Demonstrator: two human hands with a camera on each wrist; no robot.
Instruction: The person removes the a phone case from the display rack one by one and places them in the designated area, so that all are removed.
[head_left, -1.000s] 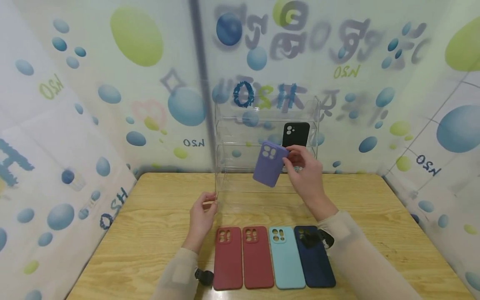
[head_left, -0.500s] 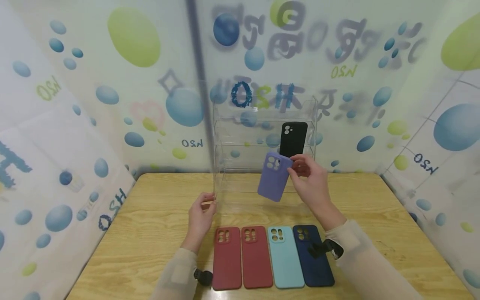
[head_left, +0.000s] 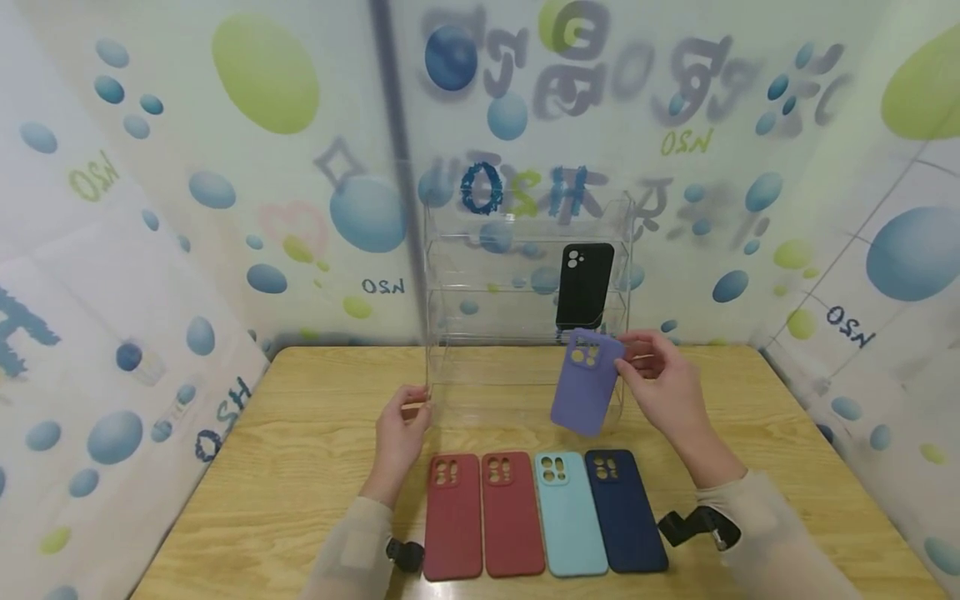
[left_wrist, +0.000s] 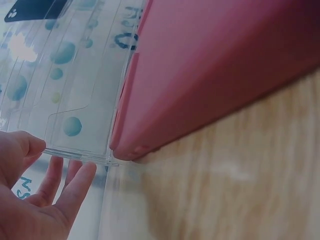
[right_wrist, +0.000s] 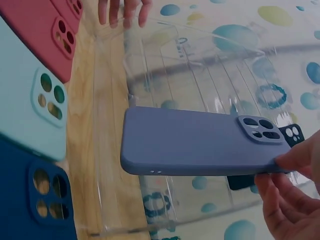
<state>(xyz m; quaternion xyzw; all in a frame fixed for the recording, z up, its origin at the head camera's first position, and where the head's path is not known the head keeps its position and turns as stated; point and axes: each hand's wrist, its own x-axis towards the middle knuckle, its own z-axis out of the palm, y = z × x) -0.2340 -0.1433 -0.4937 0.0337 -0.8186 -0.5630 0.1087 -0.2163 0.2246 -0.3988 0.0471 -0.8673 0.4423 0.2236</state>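
Note:
My right hand (head_left: 666, 387) pinches a purple phone case (head_left: 587, 383) by its upper right edge, thumb in front. The case hangs tilted before the lower right of a clear tiered rack (head_left: 491, 337). In the right wrist view the purple case (right_wrist: 185, 142) shows its camera cutouts beside the fingertips. My left hand (head_left: 401, 429) holds the rack's lower left side edge; the left wrist view has thumb and fingers on either side of the clear panel (left_wrist: 80, 157). A black phone case (head_left: 585, 285) leans upright on the rack, at its right side.
On the wooden table (head_left: 300, 467) in front of the rack lie two red phone cases (head_left: 453, 521) (head_left: 514, 518), a light blue one (head_left: 573, 521) and a dark blue one (head_left: 628, 517) in a row. A patterned wall (head_left: 322, 167) stands behind the table.
My right hand has brought the purple case down and to the right, away from in front of the black case, which now shows almost whole. The left hand has stayed on the rack.

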